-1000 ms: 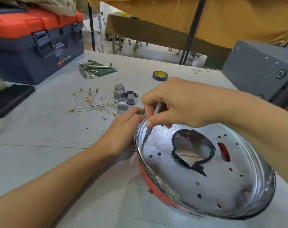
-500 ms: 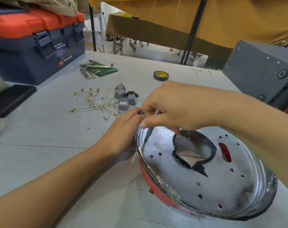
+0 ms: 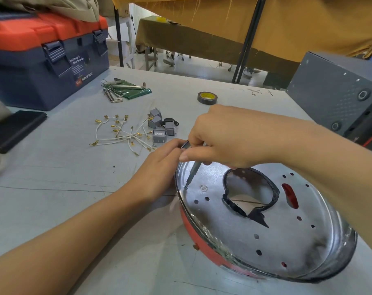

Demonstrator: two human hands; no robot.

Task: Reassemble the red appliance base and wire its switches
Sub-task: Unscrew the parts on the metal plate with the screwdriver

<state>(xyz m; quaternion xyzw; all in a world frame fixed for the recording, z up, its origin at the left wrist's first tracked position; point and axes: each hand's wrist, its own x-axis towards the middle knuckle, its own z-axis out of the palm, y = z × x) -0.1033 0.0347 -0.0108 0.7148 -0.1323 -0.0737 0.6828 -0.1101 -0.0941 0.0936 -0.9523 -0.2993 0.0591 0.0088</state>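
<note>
The right hand (image 3: 227, 137) gripped a slim grey screwdriver (image 3: 193, 171), its tip on a small screw (image 3: 185, 187) in the round silver plate (image 3: 266, 241) of the red appliance base (image 3: 202, 245) lying on the grey worktop (image 3: 74, 188). The left hand (image 3: 159, 167) clasped the rim. Fastening seemed in hand; next, probably, wiring the grey switches (image 3: 159, 135).

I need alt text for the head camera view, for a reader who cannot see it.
A right hand holds a screwdriver tip-down on a screw near the rim of a round metal plate in a red appliance base, while the left hand steadies the rim. Gray switches and white wires lie behind on the table.

Bare table (image 3: 63, 184) lies left of the base (image 3: 266, 241); wires (image 3: 121, 133) and switches (image 3: 159, 127) crowd the far side.
</note>
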